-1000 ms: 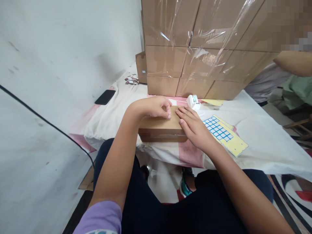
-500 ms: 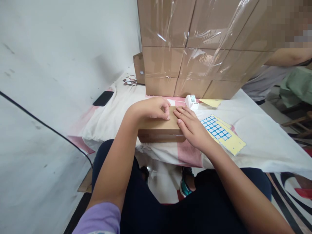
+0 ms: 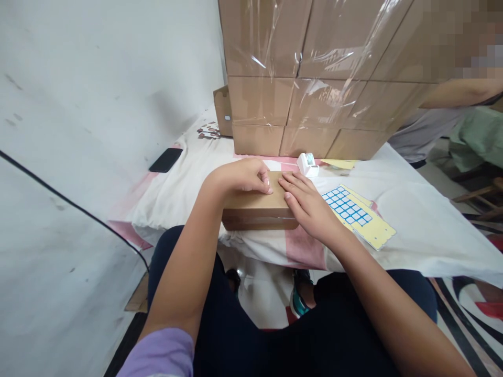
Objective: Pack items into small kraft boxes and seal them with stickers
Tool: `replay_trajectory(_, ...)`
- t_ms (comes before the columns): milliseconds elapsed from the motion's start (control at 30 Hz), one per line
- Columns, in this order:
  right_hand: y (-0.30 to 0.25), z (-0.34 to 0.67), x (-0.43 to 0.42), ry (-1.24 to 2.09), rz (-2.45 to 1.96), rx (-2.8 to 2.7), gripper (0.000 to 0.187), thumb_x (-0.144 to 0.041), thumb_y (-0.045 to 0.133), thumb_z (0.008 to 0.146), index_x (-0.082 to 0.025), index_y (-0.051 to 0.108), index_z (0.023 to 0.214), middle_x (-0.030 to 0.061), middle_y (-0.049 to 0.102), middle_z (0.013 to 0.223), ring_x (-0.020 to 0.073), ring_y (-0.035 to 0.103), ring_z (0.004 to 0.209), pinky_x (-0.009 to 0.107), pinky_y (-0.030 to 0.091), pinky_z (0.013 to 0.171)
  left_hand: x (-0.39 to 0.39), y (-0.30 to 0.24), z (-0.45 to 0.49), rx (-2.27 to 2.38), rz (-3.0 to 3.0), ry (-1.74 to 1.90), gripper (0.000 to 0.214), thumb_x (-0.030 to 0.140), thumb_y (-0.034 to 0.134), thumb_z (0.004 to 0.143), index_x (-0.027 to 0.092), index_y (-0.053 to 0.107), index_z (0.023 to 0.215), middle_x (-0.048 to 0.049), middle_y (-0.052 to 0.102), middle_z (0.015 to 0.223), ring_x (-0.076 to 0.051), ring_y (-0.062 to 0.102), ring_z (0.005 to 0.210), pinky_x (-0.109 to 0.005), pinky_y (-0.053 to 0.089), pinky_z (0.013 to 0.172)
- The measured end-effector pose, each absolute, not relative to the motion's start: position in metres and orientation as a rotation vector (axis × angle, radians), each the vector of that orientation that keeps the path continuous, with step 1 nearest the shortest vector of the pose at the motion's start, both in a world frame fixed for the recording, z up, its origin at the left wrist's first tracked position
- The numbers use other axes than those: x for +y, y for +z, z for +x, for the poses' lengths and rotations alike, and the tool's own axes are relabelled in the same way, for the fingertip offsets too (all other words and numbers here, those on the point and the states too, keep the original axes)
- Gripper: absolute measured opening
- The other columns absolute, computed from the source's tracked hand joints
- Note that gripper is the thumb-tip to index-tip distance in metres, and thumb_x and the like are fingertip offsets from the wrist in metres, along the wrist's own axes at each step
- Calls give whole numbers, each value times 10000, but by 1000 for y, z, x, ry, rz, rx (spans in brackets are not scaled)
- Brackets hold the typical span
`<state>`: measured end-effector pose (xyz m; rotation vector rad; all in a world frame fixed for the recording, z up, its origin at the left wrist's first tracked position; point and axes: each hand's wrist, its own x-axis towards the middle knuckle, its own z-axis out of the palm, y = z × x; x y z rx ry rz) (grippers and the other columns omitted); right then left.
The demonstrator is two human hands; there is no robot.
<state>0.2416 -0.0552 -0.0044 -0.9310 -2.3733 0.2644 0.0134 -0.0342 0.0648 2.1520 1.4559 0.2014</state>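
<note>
A small brown cardboard box (image 3: 255, 209) lies on the white cloth at the near edge of the table (image 3: 416, 230). My left hand (image 3: 243, 175) rests on its top with the fingers curled and pinched together; what they hold, if anything, is too small to make out. My right hand (image 3: 308, 204) lies flat on the box's right end, fingers stretched out and together. Just right of it is a yellow sheet of blue-bordered stickers (image 3: 356, 214).
A tall stack of cardboard boxes wrapped in clear film (image 3: 314, 78) fills the back of the table. A small white device (image 3: 308, 164) sits before it. A black phone (image 3: 165, 159) lies at the left. Another person's arm (image 3: 459, 94) reaches in at the right.
My left hand's pinched fingers have slid slightly left along the box top. The right hand stays flat. The other person's arm has shifted a little.
</note>
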Motion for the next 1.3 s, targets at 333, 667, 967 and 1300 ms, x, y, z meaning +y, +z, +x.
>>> replay_trajectory(333, -2, 241, -57, 237, -944, -2398, 520, -384, 309, 1066, -133, 566, 1443, 122, 493, 1548, 305, 325, 1509, 569, 276, 1246, -31, 59, 13, 1486, 2181, 337, 208, 420, 669, 740, 220, 717, 767, -35, 744, 1053, -247, 657, 1045, -332, 453, 937)
replay_trajectory(667, -3, 241, -57, 222, -934, -2410, 529, -345, 328, 1060, -59, 553, 1444, 150, 479, 1554, 310, 326, 1505, 532, 252, 1265, -39, 70, 5, 1370, 2238, 452, 277, 460, 622, 774, 217, 751, 811, -33, 681, 1265, -250, 645, 1117, -329, 457, 953)
replay_trajectory(967, -2, 241, -58, 263, -945, -2396, 513, -408, 305, 1070, -190, 553, 1463, 92, 484, 1558, 307, 324, 1511, 585, 269, 1245, -32, 61, 10, 1339, 2241, 294, 240, 464, 670, 766, 233, 735, 757, -25, 699, 1209, -258, 614, 1157, -321, 445, 929)
replay_trajectory(1300, -4, 242, -57, 246, -943, -2392, 520, -401, 297, 1071, -162, 565, 1448, 111, 493, 1548, 307, 333, 1504, 578, 272, 1243, -30, 56, 9, 1443, 2238, 281, 305, 491, 694, 736, 231, 692, 895, -76, 610, 1351, -318, 465, 1369, -361, 424, 1020)
